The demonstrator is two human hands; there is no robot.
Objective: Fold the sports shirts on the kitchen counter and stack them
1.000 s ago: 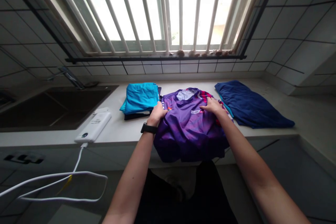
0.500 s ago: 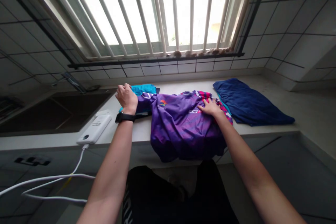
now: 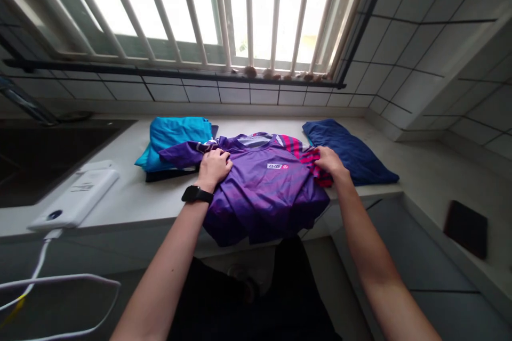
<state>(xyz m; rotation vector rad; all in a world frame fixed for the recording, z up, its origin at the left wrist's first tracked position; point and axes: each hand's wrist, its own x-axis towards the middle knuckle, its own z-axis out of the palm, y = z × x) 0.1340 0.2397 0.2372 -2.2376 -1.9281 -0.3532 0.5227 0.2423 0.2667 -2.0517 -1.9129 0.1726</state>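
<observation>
A purple short-sleeved jersey (image 3: 264,192) lies spread front up on the counter, collar towards the window, its lower part hanging over the front edge. My left hand (image 3: 215,166) rests on its left shoulder with fingers lying on the cloth, and a dark watch is on that wrist. My right hand (image 3: 330,162) holds the pink-and-black striped sleeve (image 3: 308,157) at the right, fingers bent on the fabric. The left sleeve lies partly over a folded turquoise garment (image 3: 180,130), with dark cloth beneath. Close to my right hand is a folded navy garment (image 3: 356,154).
A white power bank (image 3: 80,192) with a white cable (image 3: 42,261) lies on the counter (image 3: 152,208) at the left, near a dark sink (image 3: 48,165) and its tap. A barred window is ahead. At the far right lies a dark flat object (image 3: 466,229).
My left hand has let go of the left sleeve and moved onto the jersey's shoulder. My right hand has gone from lying spread on the chest to the striped sleeve. The view has shifted right.
</observation>
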